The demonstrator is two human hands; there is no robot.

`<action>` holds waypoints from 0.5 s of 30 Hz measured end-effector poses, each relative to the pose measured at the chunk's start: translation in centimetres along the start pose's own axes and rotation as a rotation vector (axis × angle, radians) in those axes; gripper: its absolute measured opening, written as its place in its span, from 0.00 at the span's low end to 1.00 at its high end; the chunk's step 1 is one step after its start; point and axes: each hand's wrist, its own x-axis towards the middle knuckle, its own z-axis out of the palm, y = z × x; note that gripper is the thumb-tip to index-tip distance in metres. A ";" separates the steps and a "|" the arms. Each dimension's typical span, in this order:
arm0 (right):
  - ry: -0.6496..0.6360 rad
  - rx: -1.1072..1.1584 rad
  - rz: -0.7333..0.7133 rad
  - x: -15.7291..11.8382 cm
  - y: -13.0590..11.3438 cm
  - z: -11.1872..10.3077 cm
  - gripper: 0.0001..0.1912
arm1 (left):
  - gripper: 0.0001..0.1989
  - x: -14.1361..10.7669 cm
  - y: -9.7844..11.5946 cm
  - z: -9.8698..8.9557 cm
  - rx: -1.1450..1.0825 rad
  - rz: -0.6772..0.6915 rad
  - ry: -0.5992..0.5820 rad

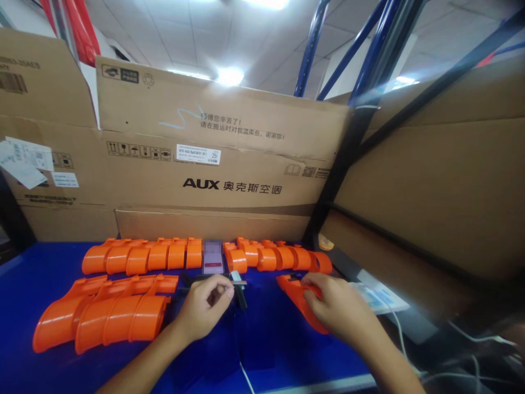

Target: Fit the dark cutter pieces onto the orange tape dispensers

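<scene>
My left hand (208, 306) is closed in a pinch at the middle of the blue table, beside a small dark and pale tool (238, 290). What its fingertips hold, if anything, is too small to tell. At the right, my right hand (328, 298) grips an orange curved plastic part (301, 303), which lies tilted under the fingers. Several larger orange parts (118, 317) are lined up at the front left. Behind them a row of orange pieces (158, 256) and another row (279, 256) flank a phone (213, 257).
An open cardboard box wall (229, 180) stands behind the blue table (266, 350). A dark rack post (328, 191) rises at the right. White cables (400, 334) and papers (381, 298) lie near my right forearm.
</scene>
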 end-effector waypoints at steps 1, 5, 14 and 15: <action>-0.010 -0.015 -0.033 -0.1 -0.9 -0.7 0.08 | 0.10 0.0 -0.1 0.0 0.006 0.005 0.006; 0.168 0.059 -0.176 -0.1 -4.7 -3.0 0.11 | 0.11 0.2 -0.3 0.1 -0.044 -0.013 0.036; 0.168 0.439 -0.569 0.1 -13.9 -2.3 0.10 | 0.28 1.2 -1.7 -0.3 -0.553 -0.178 0.270; 0.121 0.459 -0.585 0.1 -14.6 -1.9 0.08 | 0.26 1.2 -1.9 -0.3 -0.608 -0.202 0.304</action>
